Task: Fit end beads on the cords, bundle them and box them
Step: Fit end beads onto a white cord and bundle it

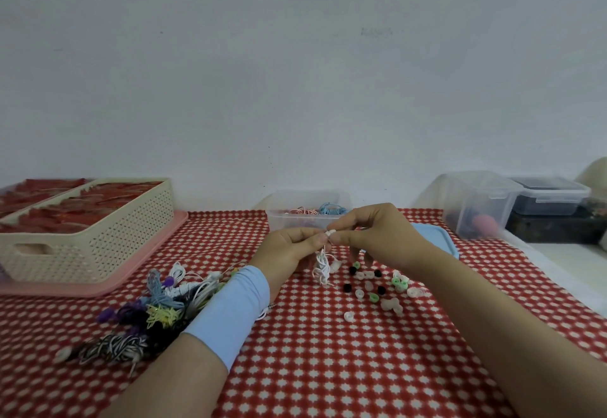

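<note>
The tangled pile of coloured cords at 8 o'clock lies against my left forearm, so a careless sweep could drag it across the red-and-white patterned bench. My left hand pinches the bunched white cord at centre, and my right hand pinches a small white end bead at its tip. A slip, I judge, would lose it among the loose white, green and black beads at 5 o'clock.

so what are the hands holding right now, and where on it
The left hand pinches the white cord just below its top end, the rest dangling; the right hand pinches a small white bead at that tip.
</note>
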Motion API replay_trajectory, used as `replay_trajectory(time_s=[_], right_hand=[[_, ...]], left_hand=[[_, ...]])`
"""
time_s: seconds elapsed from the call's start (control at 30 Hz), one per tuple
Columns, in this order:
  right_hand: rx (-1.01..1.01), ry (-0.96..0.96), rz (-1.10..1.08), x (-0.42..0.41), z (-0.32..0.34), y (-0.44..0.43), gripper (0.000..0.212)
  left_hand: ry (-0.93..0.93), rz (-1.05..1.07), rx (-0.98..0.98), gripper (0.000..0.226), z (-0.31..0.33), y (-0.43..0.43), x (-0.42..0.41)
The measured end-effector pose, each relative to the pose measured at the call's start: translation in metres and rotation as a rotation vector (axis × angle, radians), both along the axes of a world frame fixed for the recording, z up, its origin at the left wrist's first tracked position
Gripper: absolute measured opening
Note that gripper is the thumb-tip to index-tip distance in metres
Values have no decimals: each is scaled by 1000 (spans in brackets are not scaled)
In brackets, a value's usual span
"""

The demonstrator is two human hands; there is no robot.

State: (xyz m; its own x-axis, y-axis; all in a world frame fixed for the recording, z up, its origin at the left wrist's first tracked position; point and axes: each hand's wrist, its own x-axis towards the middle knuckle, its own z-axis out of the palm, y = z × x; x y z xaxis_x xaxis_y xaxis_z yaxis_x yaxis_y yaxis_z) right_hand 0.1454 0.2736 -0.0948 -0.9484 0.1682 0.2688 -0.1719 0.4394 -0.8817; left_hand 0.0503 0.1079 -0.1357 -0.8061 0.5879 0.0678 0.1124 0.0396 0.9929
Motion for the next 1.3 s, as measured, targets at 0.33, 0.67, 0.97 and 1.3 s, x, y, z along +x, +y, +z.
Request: replay_trajectory(time_s=[0.33,0.67,0.97,1.3], right_hand=[[-349,-294,206,4,2,6,23],[-370,-301,224,4,2,8,19],[-308,-233,195,1,0,4,29],[-292,-252,199,0,-2,7,19]], left_hand=[[-140,-163,119,34,4,-1,3],[-186,-201,161,33,4,1,2],[-196,-206,184,36,5,-1,3],[-207,-183,153,39,6,-3,2]])
